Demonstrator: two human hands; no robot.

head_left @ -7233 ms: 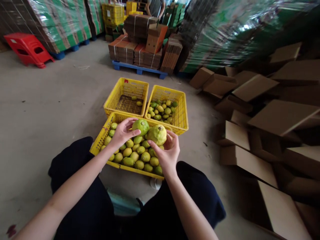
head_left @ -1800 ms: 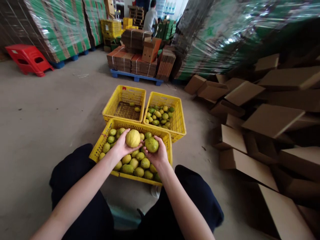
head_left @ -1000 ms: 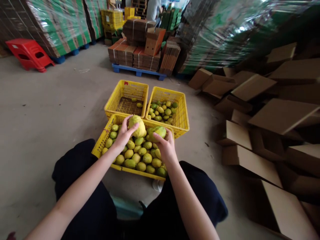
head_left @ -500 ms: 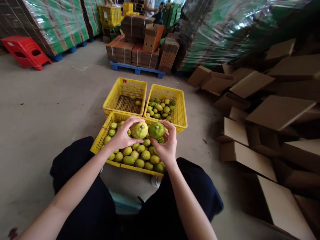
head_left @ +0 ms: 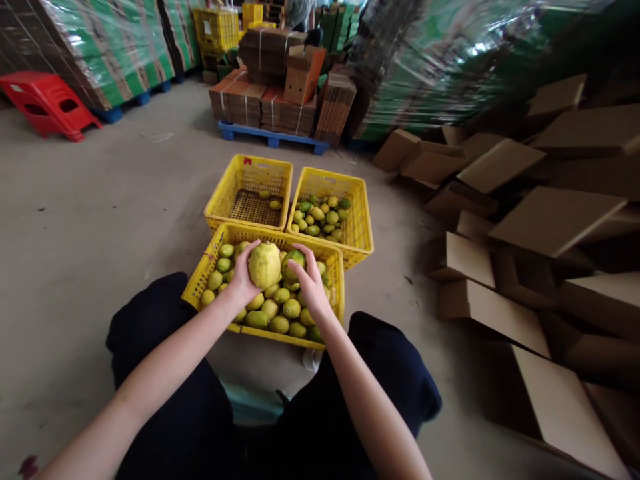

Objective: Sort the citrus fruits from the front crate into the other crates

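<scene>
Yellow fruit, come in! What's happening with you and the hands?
Left hand: yellow fruit held. Right hand: green fruit held. Both above front crate. No obstruction seen.

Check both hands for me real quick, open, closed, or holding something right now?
Left hand: curled around a knobbly yellowish lemon, holding it.
Right hand: closed on a greener lemon, holding it.

A dull grey concrete floor (head_left: 125,213) carries two yellow perforated plastic crates (head_left: 356,207) side by side, a flat blue pallet (head_left: 273,139), a red plastic stool (head_left: 43,93), thin pale strands (head_left: 161,138) and heaped brown cardboard boxes (head_left: 557,220); a third yellow crate (head_left: 280,338) sits nearer, its underside hidden.
</scene>
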